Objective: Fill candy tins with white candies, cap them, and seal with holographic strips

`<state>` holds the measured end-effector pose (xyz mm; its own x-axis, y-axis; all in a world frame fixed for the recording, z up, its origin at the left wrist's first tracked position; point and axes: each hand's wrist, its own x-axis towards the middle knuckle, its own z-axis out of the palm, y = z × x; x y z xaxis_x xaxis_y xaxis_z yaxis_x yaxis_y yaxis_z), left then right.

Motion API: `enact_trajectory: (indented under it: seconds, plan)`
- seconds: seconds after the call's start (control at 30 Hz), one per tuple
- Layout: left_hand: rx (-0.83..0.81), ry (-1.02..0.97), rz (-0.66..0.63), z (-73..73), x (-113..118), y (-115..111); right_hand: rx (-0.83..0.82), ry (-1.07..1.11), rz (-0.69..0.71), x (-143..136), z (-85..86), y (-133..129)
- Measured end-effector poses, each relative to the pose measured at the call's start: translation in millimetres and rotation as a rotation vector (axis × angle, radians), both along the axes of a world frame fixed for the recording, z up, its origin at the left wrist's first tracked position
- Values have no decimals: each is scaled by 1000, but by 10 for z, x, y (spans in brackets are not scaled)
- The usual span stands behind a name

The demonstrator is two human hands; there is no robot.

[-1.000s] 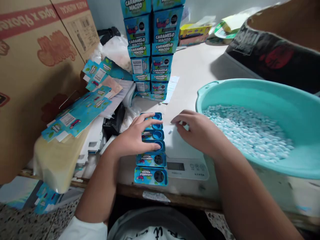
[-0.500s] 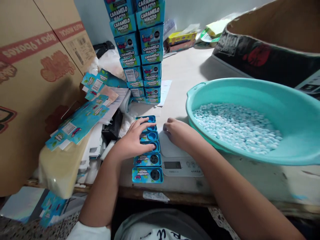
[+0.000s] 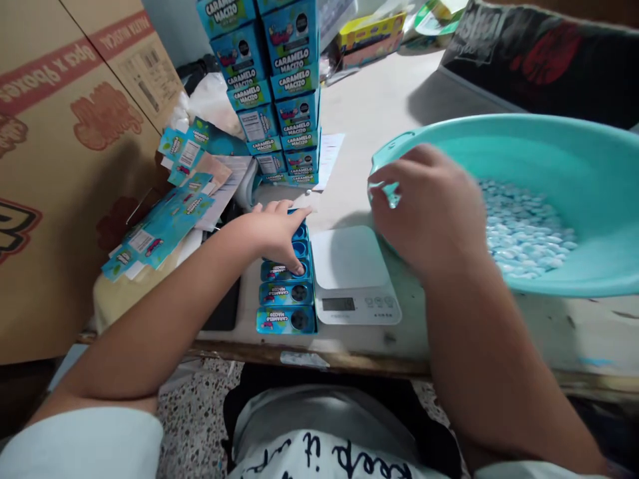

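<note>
Left hand (image 3: 276,233) spreads over blue boxes (image 3: 279,320); right hand (image 3: 432,209) hangs half-curled.

Scale (image 3: 352,266) between tins (image 3: 285,294) and basin (image 3: 594,193), candies (image 3: 529,233) in basin

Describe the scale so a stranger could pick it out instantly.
Find the big turquoise basin on the right. Left of it, beside the row of small blue packs touched by the left hand, lies the scale. Unlike both neighbours, it is white, with a digital display near its front edge.
</note>
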<state>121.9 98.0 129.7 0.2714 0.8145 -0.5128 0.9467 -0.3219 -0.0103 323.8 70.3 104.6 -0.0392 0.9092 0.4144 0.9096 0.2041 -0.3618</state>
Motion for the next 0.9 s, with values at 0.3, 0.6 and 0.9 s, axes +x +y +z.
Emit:
enact_trajectory:
  seconds: [0.3, 0.6, 0.9]
  plan:
    - [0, -444, 16, -314, -428, 40, -45, 75, -149, 591, -12, 44]
    - [213, -783, 24, -653, -607, -274, 369, -24, -403, 1260, -295, -885]
    - [265, -842, -4, -914, -673, -186, -109, -27, -713, 3294, 277, -666]
